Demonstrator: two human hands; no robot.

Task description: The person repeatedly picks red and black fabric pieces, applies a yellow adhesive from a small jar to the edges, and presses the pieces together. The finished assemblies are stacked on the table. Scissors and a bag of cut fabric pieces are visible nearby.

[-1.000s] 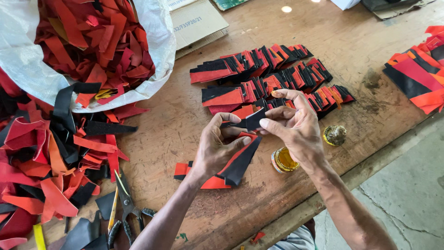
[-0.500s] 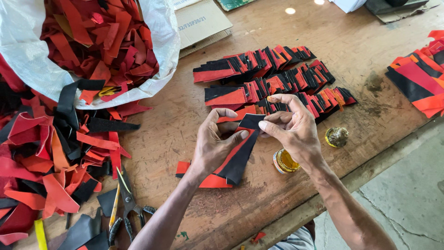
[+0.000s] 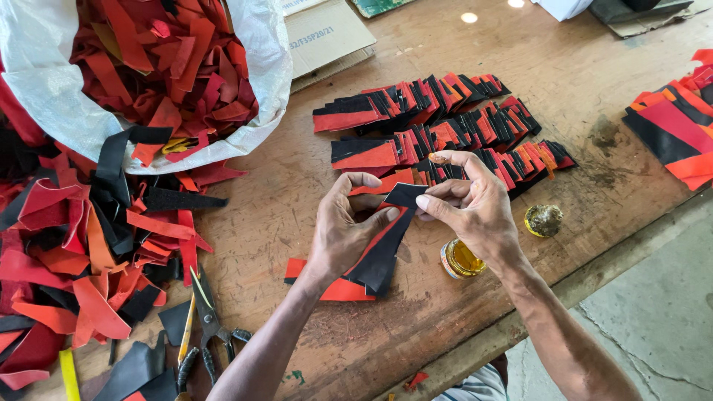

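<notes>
Over the near middle of the table (image 3: pixel 594 89), the left hand (image 3: pixel 343 232) pinches a black-and-red strip (image 3: pixel 382 249) at its middle. The right hand (image 3: pixel 475 204) nips its far end between fingertips. It looks thin, light and floppy, best held by the edges.

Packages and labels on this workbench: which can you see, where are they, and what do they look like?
Flat brown cardboard box: top centre, beside the sack, dark print on it.
White woven plastic sack: top left, open, full of red scraps.
Small round open tin: under the right hand, amber contents.
</notes>
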